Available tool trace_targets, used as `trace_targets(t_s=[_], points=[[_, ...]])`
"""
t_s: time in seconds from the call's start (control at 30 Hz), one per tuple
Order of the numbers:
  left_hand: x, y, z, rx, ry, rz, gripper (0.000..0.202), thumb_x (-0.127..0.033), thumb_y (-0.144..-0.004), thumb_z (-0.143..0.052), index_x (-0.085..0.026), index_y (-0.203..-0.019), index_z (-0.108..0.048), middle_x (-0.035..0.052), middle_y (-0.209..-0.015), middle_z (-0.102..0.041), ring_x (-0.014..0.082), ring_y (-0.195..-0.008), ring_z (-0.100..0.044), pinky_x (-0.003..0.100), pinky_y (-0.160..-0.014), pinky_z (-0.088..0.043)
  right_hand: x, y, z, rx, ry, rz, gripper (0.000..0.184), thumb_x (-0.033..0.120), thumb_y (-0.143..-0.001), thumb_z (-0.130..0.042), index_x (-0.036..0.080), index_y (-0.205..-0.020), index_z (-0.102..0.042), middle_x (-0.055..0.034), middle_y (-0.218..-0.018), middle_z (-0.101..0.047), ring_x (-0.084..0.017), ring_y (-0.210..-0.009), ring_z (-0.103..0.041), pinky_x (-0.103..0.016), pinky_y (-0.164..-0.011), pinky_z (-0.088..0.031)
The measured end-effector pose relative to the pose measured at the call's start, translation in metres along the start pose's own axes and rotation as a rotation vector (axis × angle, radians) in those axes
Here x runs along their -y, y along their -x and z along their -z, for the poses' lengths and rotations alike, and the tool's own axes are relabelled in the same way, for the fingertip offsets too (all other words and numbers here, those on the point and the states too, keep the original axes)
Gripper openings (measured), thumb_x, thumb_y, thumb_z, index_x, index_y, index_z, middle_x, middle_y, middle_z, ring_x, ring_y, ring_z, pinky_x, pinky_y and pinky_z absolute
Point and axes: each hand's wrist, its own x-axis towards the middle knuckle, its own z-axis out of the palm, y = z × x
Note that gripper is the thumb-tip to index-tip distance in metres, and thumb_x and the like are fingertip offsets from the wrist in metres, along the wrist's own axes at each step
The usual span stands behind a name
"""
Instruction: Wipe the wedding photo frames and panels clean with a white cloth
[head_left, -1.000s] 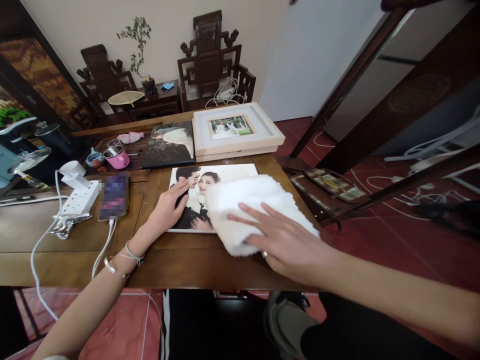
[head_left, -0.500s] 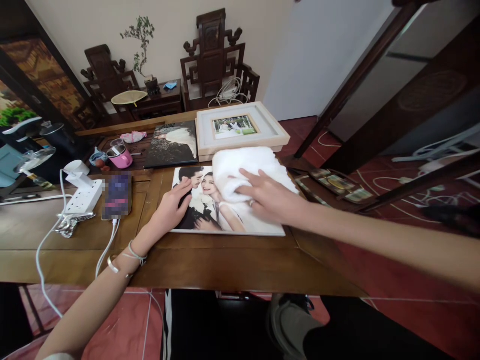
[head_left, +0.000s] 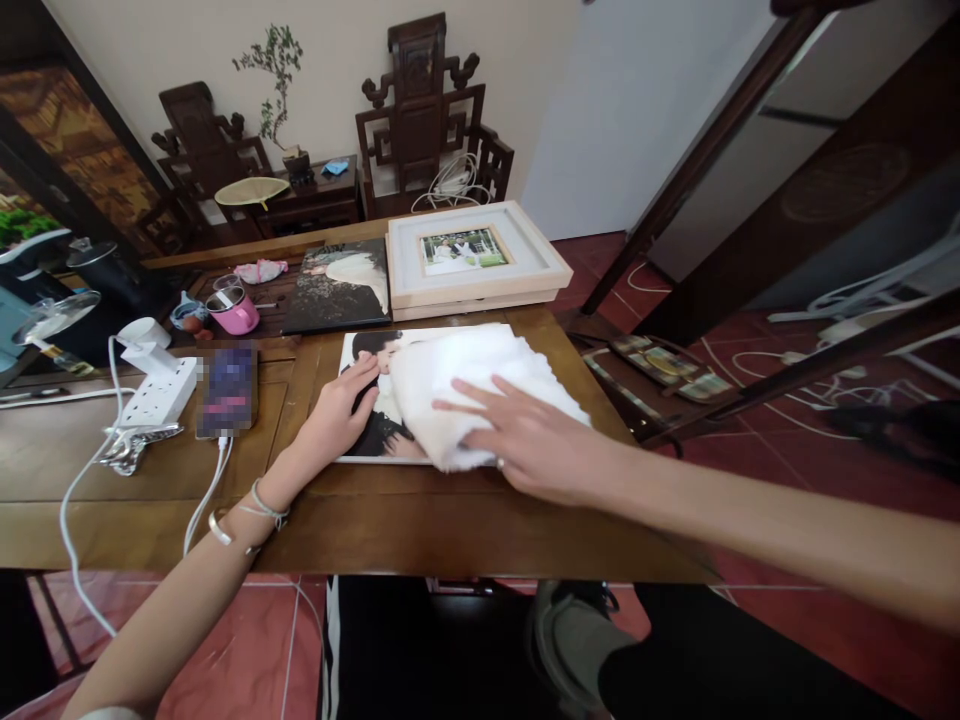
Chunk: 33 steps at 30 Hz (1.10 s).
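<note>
Now both of my hands lie on the wooden table's (head_left: 420, 530) near edge, over a large frameless wedding portrait print (head_left: 379, 432) that lies flat there, face up, straight in front of me. My left hand (head_left: 337, 415) rests on the left part of this print with the palm down and the fingers (head_left: 364, 378) stretched and a little spread. It grips nothing. I think it presses the print so that it does not slide on the smooth wood.

My right hand (head_left: 525, 440) lies flat on a fluffy white towel (head_left: 465, 375), also with open, straight fingers, not closed around the cloth. The flat palm, I judge, gives wide contact between the towel and the picture surface. The towel is bunched and covers the middle and right part of the print, so only a strip shows: dark hair at the top left corner, dark clothing lower down, and a thin white border at the near edge. The surface looks smooth, and I cannot tell whether it is clean.

Behind the print, just beside its far edge, stand a thick white-framed picture (head_left: 472, 255) and a dark unframed photo print (head_left: 341, 285), both lying flat. To the left, apart from my hands, are a phone on a cable (head_left: 227, 388), a white power strip (head_left: 161, 392) and a pink cup (head_left: 234, 312).
</note>
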Motion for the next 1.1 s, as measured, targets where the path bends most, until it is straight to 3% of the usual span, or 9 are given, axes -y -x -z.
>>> trace_targets(t_s=[0.17,0.3,0.4,0.63,0.77,0.9,1.1], points=[[0.001,0.001,-0.001,-0.001,-0.02,0.002,0.042,-0.027,-0.096,-0.042,-0.01,-0.129,-0.059,0.0158,-0.141,-0.053,0.0251,-0.138,-0.043,0.046,-0.116,-0.035,-0.058,-0.036,-0.001,-0.029,0.064,-0.098,0.05,-0.003,-0.071,-0.046,0.012,-0.115,-0.065,-0.023,-0.143,-0.049,-0.038,-0.138,-0.036,-0.064,-0.106,-0.034],[0.001,0.001,0.001,-0.004,-0.024,0.0,0.041,-0.025,-0.095,-0.042,-0.014,-0.13,-0.059,0.0123,-0.141,-0.054,0.024,-0.137,-0.043,0.048,-0.115,-0.036,-0.077,-0.051,0.001,-0.027,0.073,-0.169,0.05,0.0,-0.076,-0.043,0.01,-0.121,-0.061,-0.0247,-0.131,-0.058,-0.036,-0.138,-0.037,-0.062,-0.103,-0.038],[0.001,0.002,0.001,-0.003,-0.016,0.001,0.04,-0.026,-0.095,-0.042,-0.015,-0.13,-0.059,0.0118,-0.141,-0.054,0.0241,-0.137,-0.043,0.047,-0.115,-0.036,-0.061,-0.045,0.001,-0.032,0.08,-0.217,0.052,-0.003,-0.072,-0.043,0.01,-0.118,-0.063,-0.023,-0.13,-0.059,-0.038,-0.138,-0.036,-0.064,-0.103,-0.038],[0.002,0.002,0.0,-0.007,0.002,0.005,0.042,-0.026,-0.095,-0.042,-0.012,-0.131,-0.059,0.0139,-0.141,-0.054,0.0257,-0.137,-0.044,0.047,-0.116,-0.035,0.028,-0.001,-0.006,-0.001,0.008,-0.064,0.051,-0.002,-0.065,-0.049,0.017,-0.108,-0.069,-0.0131,-0.149,-0.044,-0.043,-0.139,-0.031,-0.069,-0.103,-0.034],[0.002,0.002,0.001,0.004,-0.016,-0.003,0.044,-0.025,-0.095,-0.041,-0.008,-0.132,-0.057,0.0163,-0.141,-0.053,0.0254,-0.138,-0.043,0.045,-0.116,-0.034,0.043,0.004,-0.001,0.059,-0.031,-0.024,0.049,0.0,-0.065,-0.052,0.018,-0.107,-0.07,-0.012,-0.149,-0.044,-0.044,-0.138,-0.033,-0.068,-0.103,-0.036],[0.003,0.001,0.0,0.002,-0.008,-0.011,0.044,-0.027,-0.096,-0.041,-0.01,-0.132,-0.057,0.0146,-0.142,-0.052,0.0255,-0.137,-0.043,0.046,-0.116,-0.034,0.013,-0.017,0.005,0.072,0.02,-0.04,0.05,-0.001,-0.072,-0.048,0.018,-0.114,-0.067,-0.0123,-0.149,-0.044,-0.039,-0.14,-0.031,-0.065,-0.106,-0.034],[0.002,0.001,0.0,-0.014,0.01,-0.017,0.041,-0.026,-0.096,-0.042,-0.012,-0.131,-0.058,0.0137,-0.141,-0.054,0.0251,-0.137,-0.043,0.047,-0.116,-0.035,-0.041,-0.065,0.004,0.045,0.077,-0.162,0.054,0.0,-0.078,-0.046,0.013,-0.129,-0.057,-0.0168,-0.153,-0.036,-0.041,-0.142,-0.025,-0.068,-0.104,-0.032]])
